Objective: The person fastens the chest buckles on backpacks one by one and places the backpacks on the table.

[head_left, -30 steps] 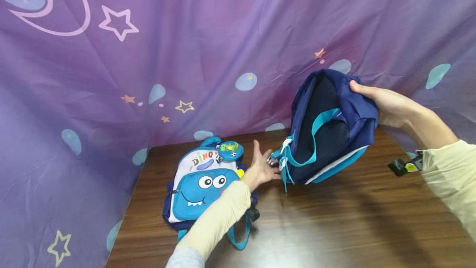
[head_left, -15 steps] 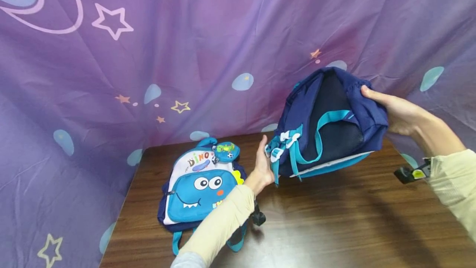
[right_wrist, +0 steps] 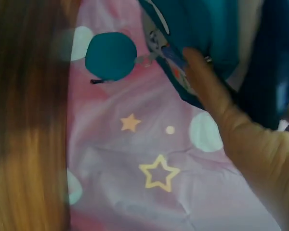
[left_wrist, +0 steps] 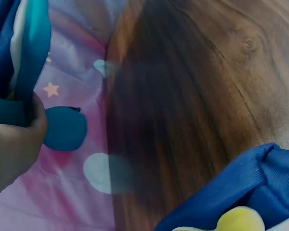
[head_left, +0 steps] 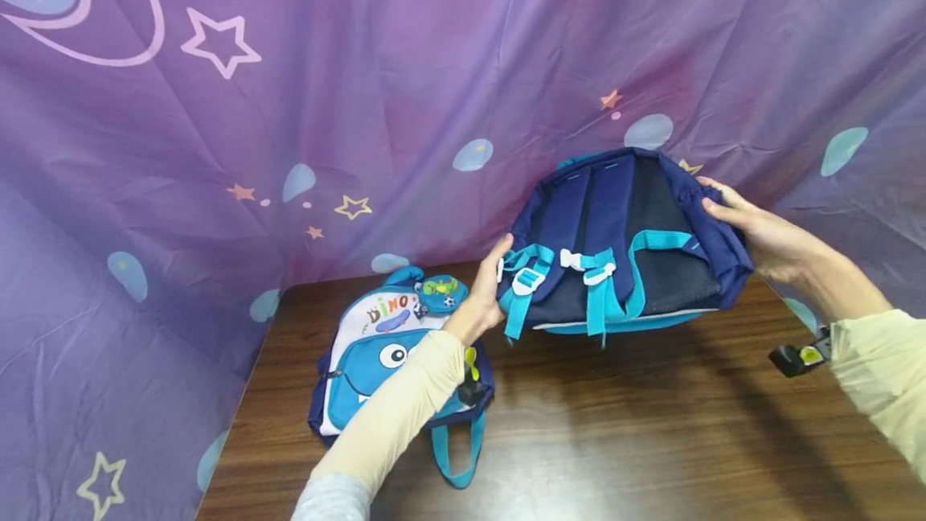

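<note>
A navy backpack (head_left: 615, 223) with teal straps and white buckles hangs tilted above the table, its back panel and shoulder straps facing me. My left hand (head_left: 483, 293) grips its left side near the strap ends. On the other side my right hand (head_left: 777, 238) holds it, thumb on the navy fabric and other fingers reaching behind. A round teal pouch (right_wrist: 111, 55) dangles from the bag in the right wrist view. Lying on the table is a second backpack (head_left: 376, 344), white and blue with a dinosaur face, partly covered by my left forearm.
The brown wooden table (head_left: 637, 432) runs beneath both bags. Behind it hangs a purple curtain (head_left: 405, 103) with stars and ovals. A teal strap loop (head_left: 459, 449) of the lying backpack trails toward me.
The held backpack has turned so its back panel and both straps face me. My left hand, earlier spread beside it, now grips its left side.
</note>
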{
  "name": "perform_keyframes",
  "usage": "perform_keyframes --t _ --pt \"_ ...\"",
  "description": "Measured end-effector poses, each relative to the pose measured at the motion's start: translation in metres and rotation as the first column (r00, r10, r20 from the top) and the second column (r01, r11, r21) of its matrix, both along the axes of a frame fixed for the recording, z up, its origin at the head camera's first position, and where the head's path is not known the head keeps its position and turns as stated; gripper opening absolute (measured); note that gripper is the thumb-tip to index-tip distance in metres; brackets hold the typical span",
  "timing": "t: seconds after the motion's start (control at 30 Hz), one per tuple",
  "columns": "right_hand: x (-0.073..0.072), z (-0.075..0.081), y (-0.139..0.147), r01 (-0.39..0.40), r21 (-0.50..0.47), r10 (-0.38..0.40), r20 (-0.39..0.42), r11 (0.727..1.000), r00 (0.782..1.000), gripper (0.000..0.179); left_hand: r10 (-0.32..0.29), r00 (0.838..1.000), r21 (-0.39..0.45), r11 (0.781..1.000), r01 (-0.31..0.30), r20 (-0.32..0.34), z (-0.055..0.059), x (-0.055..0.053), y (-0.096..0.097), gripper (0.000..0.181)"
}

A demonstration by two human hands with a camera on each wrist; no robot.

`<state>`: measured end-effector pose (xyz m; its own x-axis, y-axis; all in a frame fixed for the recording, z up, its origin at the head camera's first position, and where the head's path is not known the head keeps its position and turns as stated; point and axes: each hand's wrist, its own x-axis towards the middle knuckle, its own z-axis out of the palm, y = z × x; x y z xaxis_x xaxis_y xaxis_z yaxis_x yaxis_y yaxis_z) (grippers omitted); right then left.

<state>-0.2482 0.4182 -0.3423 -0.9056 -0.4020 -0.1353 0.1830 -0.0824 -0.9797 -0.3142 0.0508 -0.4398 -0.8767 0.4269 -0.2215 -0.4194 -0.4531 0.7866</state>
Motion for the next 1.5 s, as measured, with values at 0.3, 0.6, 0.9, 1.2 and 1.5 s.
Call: perform_keyframes --t 0.3,0.6,0.9,1.2,1.5 --pt "-0.007 -0.021 -0.026 0.262 0.375 -0.207 -0.183 0.889 0.961 0.076 0.042 0.974 -0.251 0.963 -0.099 -0.222 0.016 0.018 0.002 0.078" --pt "-0.010 -0.031 -0.036 0.402 0.554 -0.194 -0.396 0.729 0.898 0.073 0.093 0.941 -0.314 0.928 -0.200 -0.326 0.030 0.032 0.012 0.078" --pt "-0.015 -0.082 -0.015 0.348 0.432 -0.157 -0.418 0.832 0.895 0.068 0.234 0.908 -0.229 0.918 -0.324 -0.347 -0.008 0.052 0.031 0.068" --pt "-0.003 -0.132 0.001 0.331 0.369 -0.121 -0.491 0.869 0.863 0.063 0.265 0.917 -0.199 0.923 -0.330 -0.297 -0.051 0.072 0.047 0.068" --pt "0.013 -0.160 -0.002 0.375 0.385 -0.138 -0.519 0.843 0.843 0.059 0.278 0.894 -0.239 0.897 -0.373 -0.350 -0.080 0.092 0.050 0.065"
